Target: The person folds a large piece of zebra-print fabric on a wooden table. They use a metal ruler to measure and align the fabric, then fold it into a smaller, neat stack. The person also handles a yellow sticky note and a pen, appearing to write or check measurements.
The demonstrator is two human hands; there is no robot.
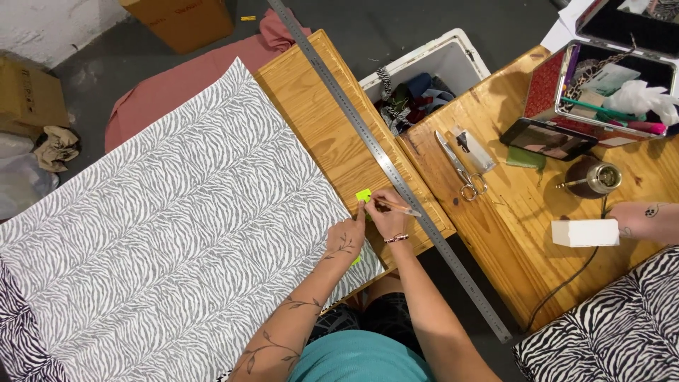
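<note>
I see a small bright green paper tag (363, 194) lying on the light wooden table (311, 113), right at the edge of the grey zebra-striped fabric sheet (163, 233). My left hand (346, 240) rests on the fabric with its fingertips pressing the tag. My right hand (387, 212) is closed around a thin pale pen (398, 207), its tip seemingly at the tag, though it is too small to be sure. Just beside it, a long steel ruler (385, 163) runs diagonally across the table. Further right lie silver scissors (461, 170) and a dark phone (549, 139).
</note>
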